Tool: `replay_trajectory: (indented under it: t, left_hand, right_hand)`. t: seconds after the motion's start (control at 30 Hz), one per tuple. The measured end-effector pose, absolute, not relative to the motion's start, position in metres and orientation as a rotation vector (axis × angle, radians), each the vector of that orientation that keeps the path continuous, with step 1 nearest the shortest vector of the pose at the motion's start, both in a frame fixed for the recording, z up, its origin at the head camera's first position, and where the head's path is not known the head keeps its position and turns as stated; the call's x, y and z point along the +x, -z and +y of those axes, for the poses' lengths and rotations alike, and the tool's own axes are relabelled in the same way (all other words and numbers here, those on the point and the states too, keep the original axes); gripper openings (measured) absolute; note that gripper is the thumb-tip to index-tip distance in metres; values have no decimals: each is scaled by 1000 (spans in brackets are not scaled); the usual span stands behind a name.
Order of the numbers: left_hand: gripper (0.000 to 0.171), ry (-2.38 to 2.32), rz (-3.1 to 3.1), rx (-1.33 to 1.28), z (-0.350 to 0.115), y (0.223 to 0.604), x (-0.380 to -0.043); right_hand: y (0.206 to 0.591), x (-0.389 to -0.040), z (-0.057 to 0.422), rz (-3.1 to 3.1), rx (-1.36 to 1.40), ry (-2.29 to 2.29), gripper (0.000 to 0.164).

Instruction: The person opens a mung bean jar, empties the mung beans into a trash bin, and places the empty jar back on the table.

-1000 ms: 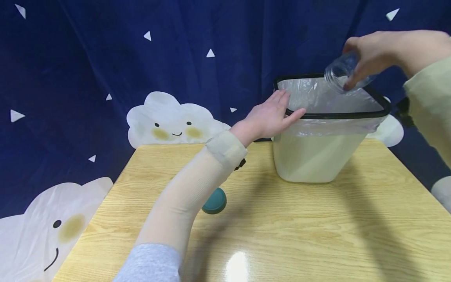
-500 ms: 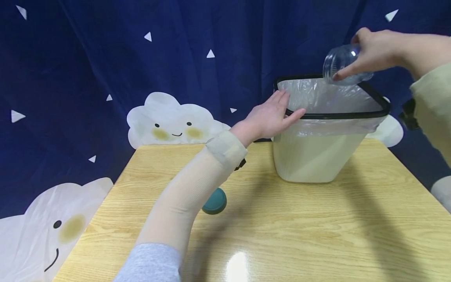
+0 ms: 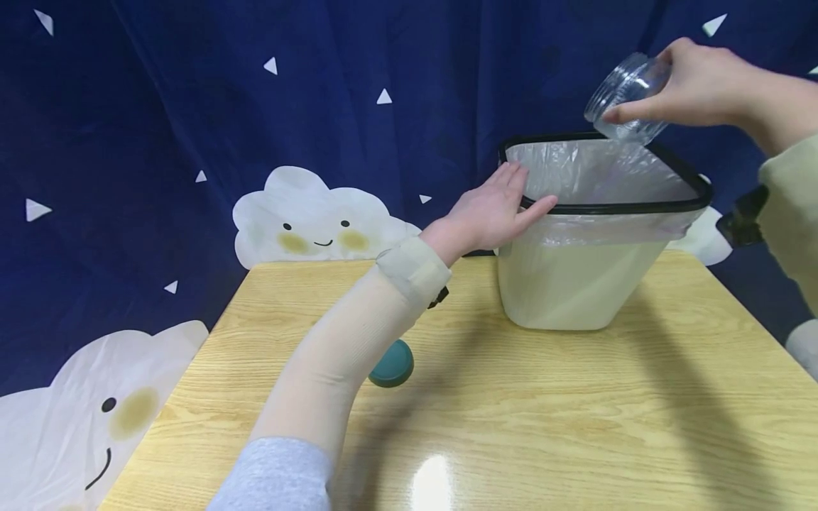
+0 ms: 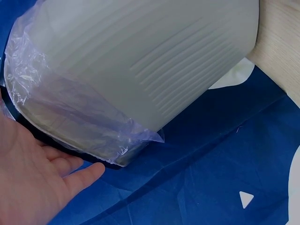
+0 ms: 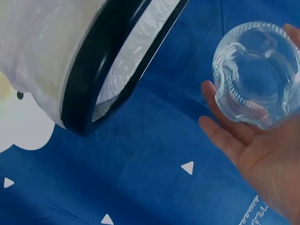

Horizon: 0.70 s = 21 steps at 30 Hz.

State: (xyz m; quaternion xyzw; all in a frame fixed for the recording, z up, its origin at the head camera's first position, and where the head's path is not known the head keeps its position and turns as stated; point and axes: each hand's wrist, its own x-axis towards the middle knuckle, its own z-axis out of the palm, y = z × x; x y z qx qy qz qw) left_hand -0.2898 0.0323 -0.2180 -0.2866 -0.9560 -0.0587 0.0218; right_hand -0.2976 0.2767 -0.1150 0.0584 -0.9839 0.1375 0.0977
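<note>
A clear, ribbed jar (image 3: 629,96) is tilted above the bin's right back corner in the head view, its mouth toward the upper left. My right hand (image 3: 709,81) grips it round the side, with the thumb in front. In the right wrist view the see-through jar (image 5: 258,75) shows no contents. The bin (image 3: 569,284) is cream coloured, with a black rim (image 3: 620,209) and a translucent plastic liner (image 3: 575,170). My left hand (image 3: 482,213) rests on the rim's left front corner, fingers straight and thumb spread along the front edge.
A round teal lid (image 3: 392,363) lies on the wooden table (image 3: 543,419), partly hidden behind the left forearm. A dark blue curtain (image 3: 447,85) with white triangles and clouds hangs behind the table.
My right hand has lifted the jar a little away from the bin's opening and turned it, so its mouth points higher. The left hand has stayed on the rim.
</note>
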Motion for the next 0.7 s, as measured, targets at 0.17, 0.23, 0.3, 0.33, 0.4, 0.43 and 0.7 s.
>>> replay_trajectory:
  t: [0.17, 0.23, 0.3, 0.33, 0.4, 0.43, 0.7]
  left_hand:
    - [86, 183, -2955, -887, 33, 218, -291]
    - [87, 184, -2957, -888, 34, 218, -292]
    - [87, 183, -2959, -886, 35, 219, -292]
    - [87, 183, -2960, -886, 36, 219, -292]
    - [87, 179, -2958, -885, 37, 219, -292]
    - [87, 178, -2955, -885, 37, 219, -292]
    - [86, 177, -2938, -873, 39, 220, -291]
  right_hand:
    - [118, -296, 279, -2835, 146, -585, 97]
    - [119, -295, 279, -2791, 111, -666, 95]
    - [120, -292, 278, -2733, 61, -747, 92]
    - [120, -290, 276, -2701, 32, -790, 91]
    - [121, -288, 275, -2641, -43, -878, 88]
    - [121, -287, 274, -2611, -79, -923, 88]
    - [128, -284, 276, -2430, -144, -1249, 84]
